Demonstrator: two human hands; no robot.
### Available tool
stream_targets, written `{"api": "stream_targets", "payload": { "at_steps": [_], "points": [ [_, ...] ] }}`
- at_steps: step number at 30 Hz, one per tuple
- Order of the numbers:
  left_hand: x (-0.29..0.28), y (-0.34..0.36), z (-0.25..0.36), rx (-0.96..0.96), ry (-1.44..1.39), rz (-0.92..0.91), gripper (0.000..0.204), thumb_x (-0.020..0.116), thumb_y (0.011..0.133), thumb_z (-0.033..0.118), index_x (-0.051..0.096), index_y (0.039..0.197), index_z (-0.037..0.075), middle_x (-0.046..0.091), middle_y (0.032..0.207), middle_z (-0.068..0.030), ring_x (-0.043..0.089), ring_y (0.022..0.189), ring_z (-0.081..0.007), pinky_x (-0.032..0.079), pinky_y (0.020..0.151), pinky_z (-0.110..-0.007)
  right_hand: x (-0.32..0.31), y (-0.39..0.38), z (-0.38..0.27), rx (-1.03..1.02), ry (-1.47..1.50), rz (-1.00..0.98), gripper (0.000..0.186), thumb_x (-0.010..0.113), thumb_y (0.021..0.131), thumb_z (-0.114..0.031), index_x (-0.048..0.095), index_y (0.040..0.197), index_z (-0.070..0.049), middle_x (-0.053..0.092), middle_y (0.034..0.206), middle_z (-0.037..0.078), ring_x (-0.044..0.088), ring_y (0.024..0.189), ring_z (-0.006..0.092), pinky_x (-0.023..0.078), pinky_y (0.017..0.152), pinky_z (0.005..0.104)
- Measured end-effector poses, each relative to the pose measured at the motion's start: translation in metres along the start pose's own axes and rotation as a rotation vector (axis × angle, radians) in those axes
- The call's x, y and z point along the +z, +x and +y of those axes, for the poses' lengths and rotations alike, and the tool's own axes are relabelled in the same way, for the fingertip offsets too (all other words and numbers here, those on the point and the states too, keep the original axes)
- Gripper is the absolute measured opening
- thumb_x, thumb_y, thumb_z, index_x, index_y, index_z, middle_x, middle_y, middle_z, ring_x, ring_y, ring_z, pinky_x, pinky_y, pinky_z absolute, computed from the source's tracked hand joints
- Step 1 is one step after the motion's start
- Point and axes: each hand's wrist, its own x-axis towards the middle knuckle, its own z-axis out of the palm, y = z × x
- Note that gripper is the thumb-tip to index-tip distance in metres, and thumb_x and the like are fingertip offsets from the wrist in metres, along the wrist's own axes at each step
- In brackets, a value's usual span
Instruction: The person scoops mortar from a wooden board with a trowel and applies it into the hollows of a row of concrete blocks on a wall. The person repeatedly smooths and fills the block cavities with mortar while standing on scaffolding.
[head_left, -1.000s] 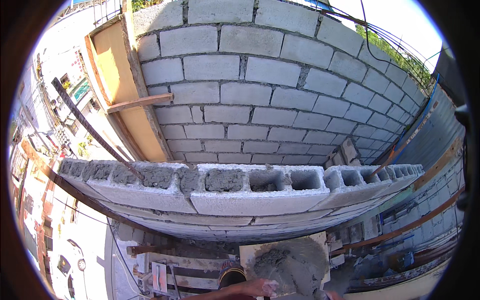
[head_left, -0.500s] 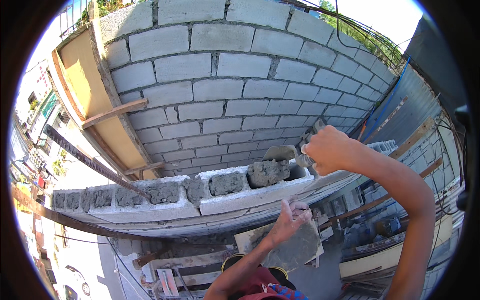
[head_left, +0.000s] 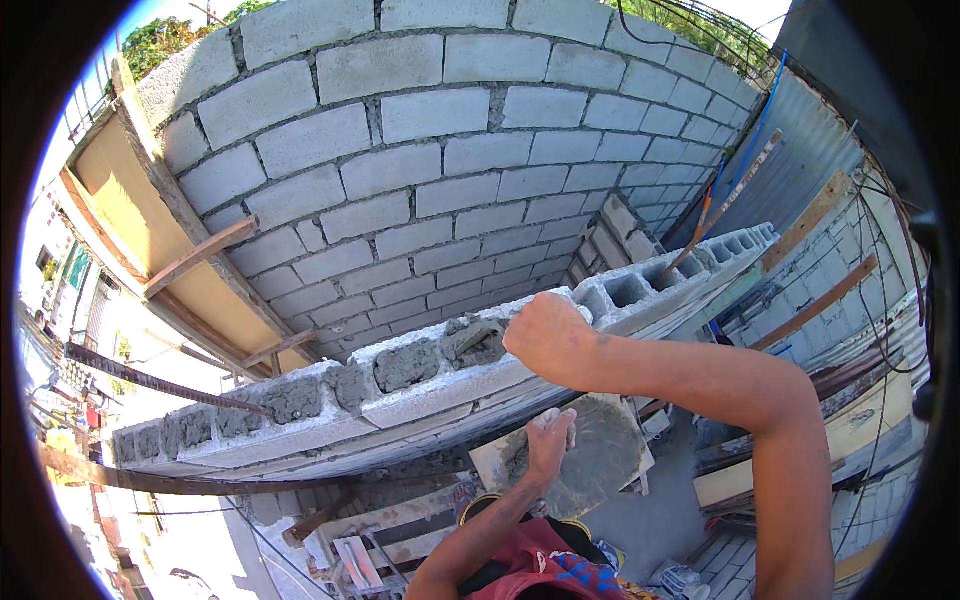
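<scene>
Atop a low hollow-block wall (head_left: pixel 440 392), my right hand (head_left: pixel 548 340) is closed in a fist around a trowel (head_left: pixel 478 338), whose handle the fist hides. The blade lies low over a block cell, against wet grey mortar (head_left: pixel 405 366). Cells to the left are filled with mortar, while a hollow cell (head_left: pixel 628 290) to the right shows dark inside. My left hand (head_left: pixel 550 442) hangs on the near side of the wall, above a mortar board (head_left: pixel 600 465). Its fingers are loosely curled and apart, with nothing visible in them.
A taller block wall (head_left: pixel 400 180) rises behind. A steel bar (head_left: pixel 165 385) sticks out of the low wall at left, another rusty bar (head_left: pixel 700 225) at right. A wooden form (head_left: pixel 150 210) stands far left. Planks (head_left: pixel 400 525) and a float (head_left: pixel 357 562) lie below.
My right hand has moved left and down along the wall top, bringing the trowel blade down to the mortar. My left hand has drawn slightly left and lower. The view has shifted right.
</scene>
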Motion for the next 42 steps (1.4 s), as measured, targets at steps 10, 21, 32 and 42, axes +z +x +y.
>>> {"api": "stream_targets", "payload": {
  "at_steps": [10,21,32,42],
  "points": [
    [-0.117,-0.074,-0.047,0.205,0.296,0.295,0.017,0.069,0.091,0.011,0.064,0.098,-0.004,0.071,0.082,-0.0083,0.067,0.074,-0.012,0.054,0.066,-0.027,0.058,-0.05,0.079,-0.017,1.117,0.333,0.054,0.075,0.077,-0.019,0.059,0.124,0.004,0.068,0.109,0.021,0.066,0.097,0.0347,0.049,0.084,0.0406],
    [-0.351,-0.22,-0.241,-0.396,0.37,0.842,0.038,0.055,0.1,0.028,0.067,0.09,-0.007,0.068,0.069,-0.0141,0.068,0.057,-0.0214,0.056,0.051,-0.034,0.142,0.001,-0.016,0.058,2.797,-0.902,0.027,0.068,0.093,-0.02,0.052,0.106,-0.002,0.045,0.065,-0.001,0.043,0.041,0.0054,0.036,0.03,0.0226],
    [-0.337,-0.263,-0.292,-0.521,0.329,0.784,0.033,0.064,0.094,0.023,0.067,0.087,-0.009,0.068,0.07,-0.0153,0.068,0.06,-0.0216,0.054,0.051,-0.034,0.178,-0.066,0.022,0.345,3.058,-0.591,0.03,0.071,0.085,-0.01,0.052,0.103,0.004,0.045,0.064,0.003,0.043,0.04,0.0077,0.035,0.031,0.024],
    [-0.318,-0.155,-0.179,-0.25,0.175,0.72,0.03,0.06,0.096,0.024,0.069,0.107,-0.003,0.071,0.085,-0.0057,0.067,0.076,-0.0129,0.051,0.063,-0.028,0.211,-0.054,-0.028,0.106,3.493,-0.489,0.031,0.062,0.085,-0.009,0.046,0.105,0.007,0.047,0.066,0.007,0.046,0.038,0.0112,0.041,0.03,0.0275]
  ]
}}
